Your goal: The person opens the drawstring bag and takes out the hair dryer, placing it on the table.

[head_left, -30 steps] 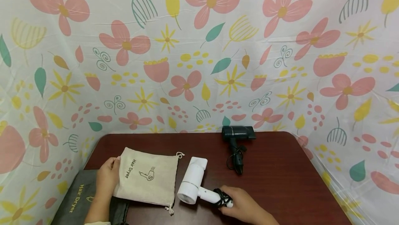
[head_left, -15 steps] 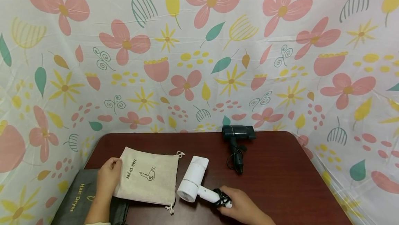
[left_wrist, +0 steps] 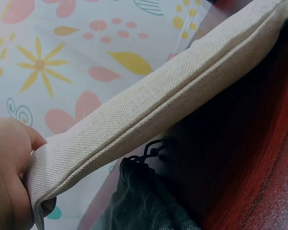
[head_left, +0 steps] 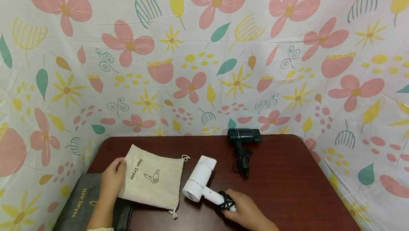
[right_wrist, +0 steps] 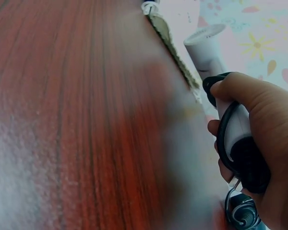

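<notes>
A beige drawstring bag (head_left: 156, 179) printed "Hair Dryer" is pinched at its closed left end by my left hand (head_left: 112, 177). In the left wrist view the bag (left_wrist: 158, 103) slants up, its side seam showing, with thumb and fingers on either side of the bottom corner. My right hand (head_left: 244, 209) grips the handle of a white hair dryer (head_left: 199, 179), whose black cord is wound round the handle. The dryer's barrel stands just right of the bag's drawstring mouth. In the right wrist view fingers curl round the white handle (right_wrist: 237, 122) and cord.
A dark hair dryer (head_left: 244, 137) with its cord bundled lies at the back of the reddish-brown table (head_left: 287, 188). A dark grey "Hair Dryer" drawstring bag (head_left: 73, 197) lies at the left, partly under my left forearm. A flower-patterned curtain (head_left: 204, 57) hangs behind and at both sides.
The bag's left end has risen slightly in my left hand. My right hand has shifted a little left and up, bringing the white hair dryer with it, its barrel tilted a bit more rightward.
</notes>
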`<state>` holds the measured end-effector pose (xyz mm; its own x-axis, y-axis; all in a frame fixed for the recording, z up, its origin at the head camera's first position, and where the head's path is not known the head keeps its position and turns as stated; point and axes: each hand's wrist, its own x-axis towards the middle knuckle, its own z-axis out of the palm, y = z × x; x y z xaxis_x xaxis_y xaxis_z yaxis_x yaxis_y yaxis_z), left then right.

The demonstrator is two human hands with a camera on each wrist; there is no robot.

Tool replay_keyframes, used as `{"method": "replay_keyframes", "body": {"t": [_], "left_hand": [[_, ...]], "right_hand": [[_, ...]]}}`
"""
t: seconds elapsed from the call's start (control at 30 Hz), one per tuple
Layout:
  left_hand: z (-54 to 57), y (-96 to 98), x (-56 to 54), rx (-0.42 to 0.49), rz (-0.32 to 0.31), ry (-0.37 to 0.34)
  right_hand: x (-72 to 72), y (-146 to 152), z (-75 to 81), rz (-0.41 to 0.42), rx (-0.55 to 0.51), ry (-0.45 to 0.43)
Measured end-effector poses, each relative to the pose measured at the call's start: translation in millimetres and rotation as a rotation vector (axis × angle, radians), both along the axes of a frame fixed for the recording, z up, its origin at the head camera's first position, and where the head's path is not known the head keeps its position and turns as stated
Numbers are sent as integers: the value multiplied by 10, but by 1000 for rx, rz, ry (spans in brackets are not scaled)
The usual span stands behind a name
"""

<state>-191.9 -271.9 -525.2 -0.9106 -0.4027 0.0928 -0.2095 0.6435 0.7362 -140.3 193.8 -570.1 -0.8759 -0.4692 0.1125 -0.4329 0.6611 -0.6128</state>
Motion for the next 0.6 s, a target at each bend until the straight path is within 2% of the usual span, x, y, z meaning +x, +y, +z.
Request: {"method": "replay_keyframes", "body": {"t": [0.4, 0.6], "left_hand": [[52, 16, -47, -18, -24, 88], [131, 13, -44, -22, -27, 93]], "right_hand": [[16, -39, -53, -44, -18, 57], [23, -47, -58, -65, -24, 58]]}}
